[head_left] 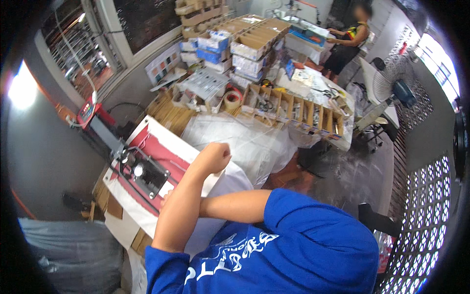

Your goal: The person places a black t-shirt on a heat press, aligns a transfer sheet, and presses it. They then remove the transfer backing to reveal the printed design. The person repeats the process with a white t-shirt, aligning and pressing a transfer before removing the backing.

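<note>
My left forearm crosses over my right, and my left hand (215, 158) is curled into a fist above white fabric (232, 179). Whatever it holds, if anything, is hidden. Behind the left forearm, most of my right hand (167, 198) is out of sight. Only a few fingertips show, close to the edge of a heat press's dark metal head (149, 176). They may touch a small white piece there, but I cannot tell. Under the press head lies a red pad (161, 149) on a white board (169, 134).
A red control box (88, 113) tops the press's arm. Past the fabric stand a divided cardboard tray (293, 110) with small parts, a tape roll (232, 99) and stacked boxes (249, 49). At the far right are a fan (394, 81) and another person (355, 41) by a bench.
</note>
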Motion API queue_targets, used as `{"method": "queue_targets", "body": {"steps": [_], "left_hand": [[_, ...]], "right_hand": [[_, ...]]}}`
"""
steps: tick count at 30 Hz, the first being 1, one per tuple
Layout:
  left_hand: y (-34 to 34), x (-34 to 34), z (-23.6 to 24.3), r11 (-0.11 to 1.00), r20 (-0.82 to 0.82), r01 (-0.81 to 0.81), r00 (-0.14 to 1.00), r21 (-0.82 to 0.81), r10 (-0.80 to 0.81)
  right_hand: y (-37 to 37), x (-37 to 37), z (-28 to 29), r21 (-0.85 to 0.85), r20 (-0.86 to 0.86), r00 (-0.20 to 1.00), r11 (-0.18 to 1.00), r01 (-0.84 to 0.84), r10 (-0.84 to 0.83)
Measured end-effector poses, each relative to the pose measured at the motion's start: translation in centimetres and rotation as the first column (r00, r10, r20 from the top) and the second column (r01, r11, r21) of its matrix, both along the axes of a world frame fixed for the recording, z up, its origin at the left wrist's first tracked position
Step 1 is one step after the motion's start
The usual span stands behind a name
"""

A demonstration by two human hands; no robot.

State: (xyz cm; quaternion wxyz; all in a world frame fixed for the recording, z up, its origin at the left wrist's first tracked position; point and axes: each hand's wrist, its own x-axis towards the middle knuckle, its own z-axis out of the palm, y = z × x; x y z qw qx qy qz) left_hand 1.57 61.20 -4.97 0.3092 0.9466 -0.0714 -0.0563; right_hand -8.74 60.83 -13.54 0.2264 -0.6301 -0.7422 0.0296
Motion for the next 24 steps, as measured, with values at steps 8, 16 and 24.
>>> {"method": "queue_targets", "body": {"steps": [8, 16, 24], "left_hand": [[1.6, 0.0, -0.4, 0.964, 0.105, -0.077, 0.989, -0.256, 0.107], [1.2, -1.1, 0.8, 0.955, 0.080, 0.022, 0.997, -0.295, 0.002], [2.8, -1.7, 1.2, 0.961, 0.084, -0.123, 0.986, -0.246, 0.147]], "right_hand": [[0.0, -0.2, -6.5, 0.016, -0.894, 0.443, 0.993, -0.119, 0.067], [-0.9, 0.5, -6.3, -0.004, -0.390, 0.921, 1.000, -0.002, 0.000], [-1.0, 0.6, -5.8, 0.100, -0.124, 0.989, 0.992, -0.072, 0.084]]}}
